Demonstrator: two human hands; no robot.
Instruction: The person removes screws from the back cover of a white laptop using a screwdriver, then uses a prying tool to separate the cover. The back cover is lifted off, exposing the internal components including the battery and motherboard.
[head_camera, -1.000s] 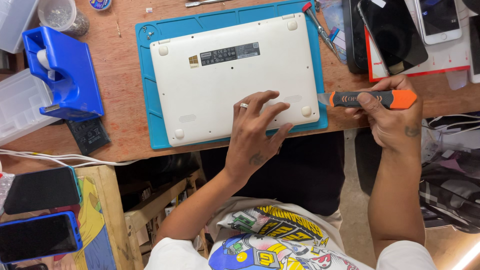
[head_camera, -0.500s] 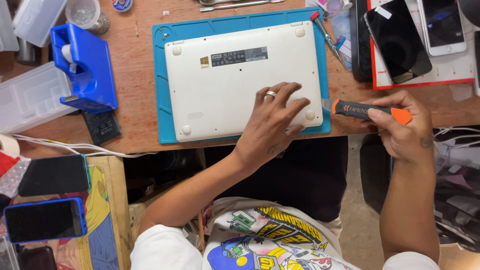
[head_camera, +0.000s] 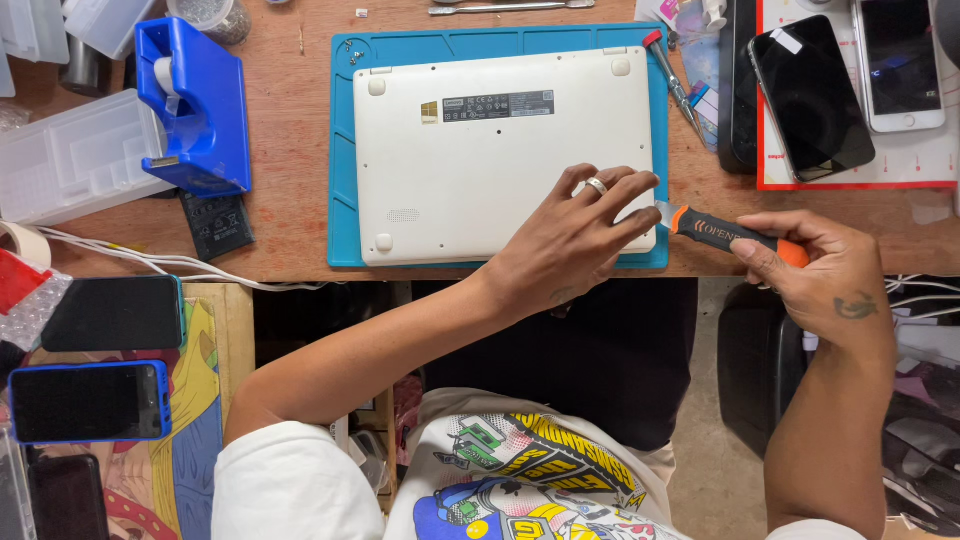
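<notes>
white matte laptop (head_camera: 480, 160) on blue mat (head_camera: 340, 150), left hand (head_camera: 570, 240) spread flat on it, right hand (head_camera: 830, 280) gripping orange-black tool (head_camera: 730, 235)

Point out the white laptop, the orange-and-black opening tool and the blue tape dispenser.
white laptop (head_camera: 480, 170), head view, bare underside panel.
orange-and-black opening tool (head_camera: 715, 230), head view, black handle section.
blue tape dispenser (head_camera: 205, 125), head view, top of body.

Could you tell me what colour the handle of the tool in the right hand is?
Black with orange ends, on the tool in the head view.
</notes>
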